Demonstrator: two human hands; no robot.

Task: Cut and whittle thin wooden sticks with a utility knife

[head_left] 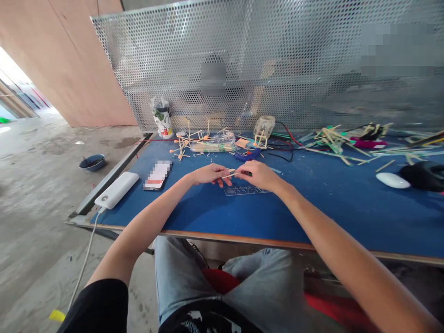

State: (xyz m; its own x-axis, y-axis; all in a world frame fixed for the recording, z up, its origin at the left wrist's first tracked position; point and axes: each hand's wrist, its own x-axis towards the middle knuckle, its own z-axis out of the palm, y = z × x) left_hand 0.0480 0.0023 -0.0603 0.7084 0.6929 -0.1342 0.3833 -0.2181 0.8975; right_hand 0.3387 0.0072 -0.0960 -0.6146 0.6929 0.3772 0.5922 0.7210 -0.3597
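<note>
Over the middle of the blue table, my left hand (211,174) and my right hand (256,173) meet, fingertips close together. A thin pale wooden stick (229,175) spans between them, pinched at both ends. Something small and dark shows at my right fingers, too small to make out. Flat beneath the hands lies a clear plastic template ruler (243,191), partly covered by them. Just behind the right hand sits a blue tool (247,155), whose kind I cannot tell.
Stick frames with orange joints (180,148) stand near a perforated metal screen (291,69). At left lie a phone (158,175) and a white power bank (117,190) with a cable. A stick pile (333,141), white mouse (392,180) and black object (423,175) are at right.
</note>
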